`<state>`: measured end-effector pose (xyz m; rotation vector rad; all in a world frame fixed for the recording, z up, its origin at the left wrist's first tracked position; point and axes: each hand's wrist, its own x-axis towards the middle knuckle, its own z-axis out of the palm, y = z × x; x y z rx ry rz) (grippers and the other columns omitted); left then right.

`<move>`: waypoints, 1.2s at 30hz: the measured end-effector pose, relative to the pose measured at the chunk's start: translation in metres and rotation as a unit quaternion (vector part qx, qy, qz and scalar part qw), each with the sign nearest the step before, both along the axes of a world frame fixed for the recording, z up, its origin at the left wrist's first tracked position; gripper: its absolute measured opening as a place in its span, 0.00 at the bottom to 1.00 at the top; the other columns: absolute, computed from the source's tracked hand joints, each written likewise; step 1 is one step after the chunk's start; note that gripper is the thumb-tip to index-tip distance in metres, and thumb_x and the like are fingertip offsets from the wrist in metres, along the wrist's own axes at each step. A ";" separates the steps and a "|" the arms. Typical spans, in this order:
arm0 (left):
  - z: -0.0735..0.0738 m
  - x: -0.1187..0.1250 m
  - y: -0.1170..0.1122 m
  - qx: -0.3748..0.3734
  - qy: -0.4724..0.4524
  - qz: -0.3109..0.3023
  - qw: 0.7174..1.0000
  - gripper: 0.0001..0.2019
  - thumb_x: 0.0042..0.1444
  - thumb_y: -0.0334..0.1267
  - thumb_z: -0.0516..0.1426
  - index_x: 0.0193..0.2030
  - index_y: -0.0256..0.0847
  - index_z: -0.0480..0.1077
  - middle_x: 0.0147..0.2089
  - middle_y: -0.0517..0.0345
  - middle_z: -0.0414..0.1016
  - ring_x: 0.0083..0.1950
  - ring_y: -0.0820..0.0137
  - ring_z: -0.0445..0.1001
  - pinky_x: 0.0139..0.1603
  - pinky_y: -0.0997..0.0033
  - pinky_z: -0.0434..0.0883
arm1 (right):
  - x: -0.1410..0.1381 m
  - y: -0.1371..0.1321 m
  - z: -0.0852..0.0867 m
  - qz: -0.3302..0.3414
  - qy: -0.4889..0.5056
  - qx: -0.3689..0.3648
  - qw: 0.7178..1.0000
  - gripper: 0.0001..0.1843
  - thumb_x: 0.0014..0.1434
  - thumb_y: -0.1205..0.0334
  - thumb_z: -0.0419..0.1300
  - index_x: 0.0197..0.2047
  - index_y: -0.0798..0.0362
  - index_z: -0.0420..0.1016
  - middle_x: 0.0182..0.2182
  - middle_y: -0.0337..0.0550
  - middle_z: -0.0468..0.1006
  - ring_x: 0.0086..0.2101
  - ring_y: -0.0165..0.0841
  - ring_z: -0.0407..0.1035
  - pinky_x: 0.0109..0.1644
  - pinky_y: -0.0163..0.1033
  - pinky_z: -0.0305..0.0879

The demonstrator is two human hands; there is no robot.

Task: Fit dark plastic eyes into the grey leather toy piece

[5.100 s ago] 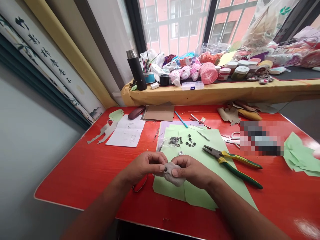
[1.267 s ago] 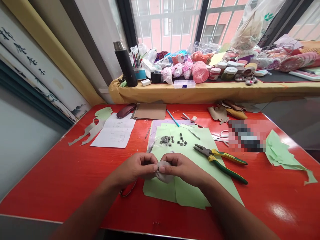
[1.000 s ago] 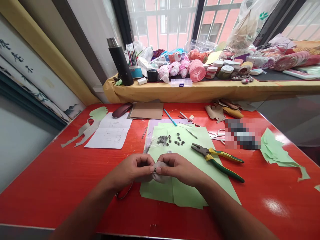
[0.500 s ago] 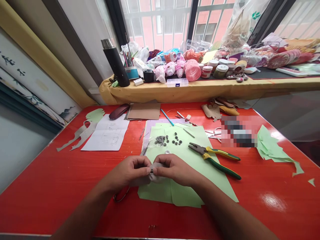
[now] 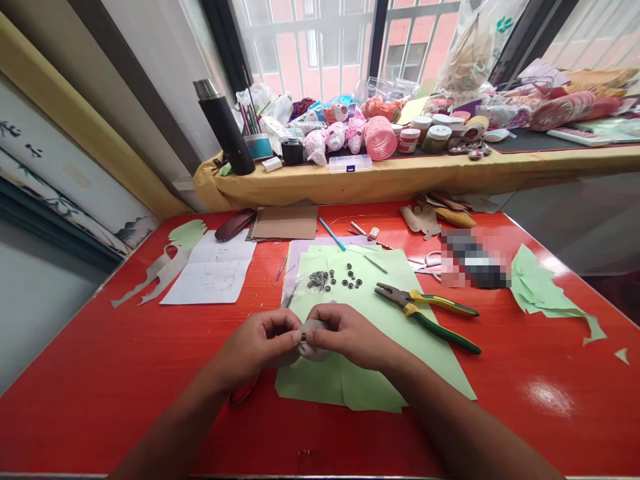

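Observation:
My left hand (image 5: 263,340) and my right hand (image 5: 350,337) are both closed, pinching a small light-grey piece of fabric or leather (image 5: 315,348) between thumbs and fingers. A small dark snap button (image 5: 303,337) shows on it, right between the two thumb tips. Under my hands lie green paper sheets (image 5: 370,383). Beyond my fingers several loose dark snap buttons (image 5: 351,283) are scattered beside a clear plastic bag (image 5: 316,283) of more of them. Right of my right hand rest combination pliers (image 5: 425,310) with green and yellow handles, jaws pointing left.
A handle loop (image 5: 243,395) pokes out under my left forearm. The red table (image 5: 75,373) also bears a drawn-on white sheet (image 5: 210,273), brown card (image 5: 286,223), a blue pen (image 5: 331,233), scissors (image 5: 430,261) and green paper scraps (image 5: 540,287). Behind is a crowded window ledge (image 5: 300,183).
The camera view has shifted slightly. My hands stay together on the grey piece, and my right hand now hides most of the round clear item beyond it.

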<state>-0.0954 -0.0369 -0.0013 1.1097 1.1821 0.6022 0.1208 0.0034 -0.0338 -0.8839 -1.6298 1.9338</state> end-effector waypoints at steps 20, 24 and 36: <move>-0.001 -0.005 0.001 0.072 0.041 -0.028 0.996 0.12 0.61 0.48 0.64 0.36 0.42 0.76 0.36 0.57 0.70 0.37 0.69 0.66 0.34 0.73 0.65 | -0.001 -0.003 0.003 -0.007 0.001 -0.001 1.000 0.14 0.59 0.51 0.68 0.35 0.54 0.74 0.30 0.38 0.71 0.31 0.32 0.63 0.33 0.36 0.57; 0.002 -0.007 0.003 0.046 0.022 -0.040 0.998 0.13 0.61 0.50 0.64 0.36 0.42 0.75 0.36 0.58 0.68 0.36 0.69 0.66 0.34 0.72 0.64 | -0.001 -0.004 0.002 -0.009 0.006 -0.003 1.000 0.15 0.60 0.51 0.68 0.34 0.54 0.73 0.29 0.38 0.71 0.31 0.31 0.62 0.33 0.35 0.56; 0.012 -0.011 0.016 0.041 0.040 -0.103 0.993 0.10 0.60 0.47 0.64 0.35 0.43 0.75 0.38 0.57 0.72 0.38 0.68 0.67 0.38 0.70 0.65 | -0.002 -0.003 0.004 -0.003 0.018 -0.028 0.999 0.18 0.57 0.48 0.70 0.35 0.54 0.73 0.29 0.37 0.69 0.31 0.31 0.60 0.33 0.35 0.55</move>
